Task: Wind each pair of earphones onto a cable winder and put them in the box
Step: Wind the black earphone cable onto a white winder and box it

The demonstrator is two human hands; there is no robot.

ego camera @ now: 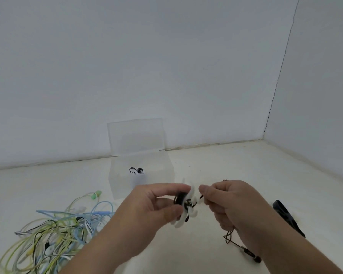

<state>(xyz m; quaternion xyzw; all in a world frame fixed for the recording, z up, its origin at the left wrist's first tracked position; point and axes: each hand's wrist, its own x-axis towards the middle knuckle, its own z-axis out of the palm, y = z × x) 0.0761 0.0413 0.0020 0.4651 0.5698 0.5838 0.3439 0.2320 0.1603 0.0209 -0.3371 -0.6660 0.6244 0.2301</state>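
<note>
Gripping a white plastic cable winder [186, 211] with curved arms between thumb and fingertips, the left hand [147, 206] is held up with its palm turned rightward, and its forearm comes in from the lower edge. A thin black earphone cable [179, 199] is partly wrapped round the winder's hub. Just right of it, the right hand [232, 204] has its fingers curled and pinches the same cable between thumb and forefinger. The slack hangs below that hand and ends in a dark plug [249, 255] near the wrist. Beyond both hands stands a clear plastic box [115, 175] with its lid upright and one wound black-and-white pair [136, 171] inside. Left of the left forearm lies a tangle of green, blue and white earphones [53, 230]. A flat black object [287, 216] lies right of the right hand.
</note>
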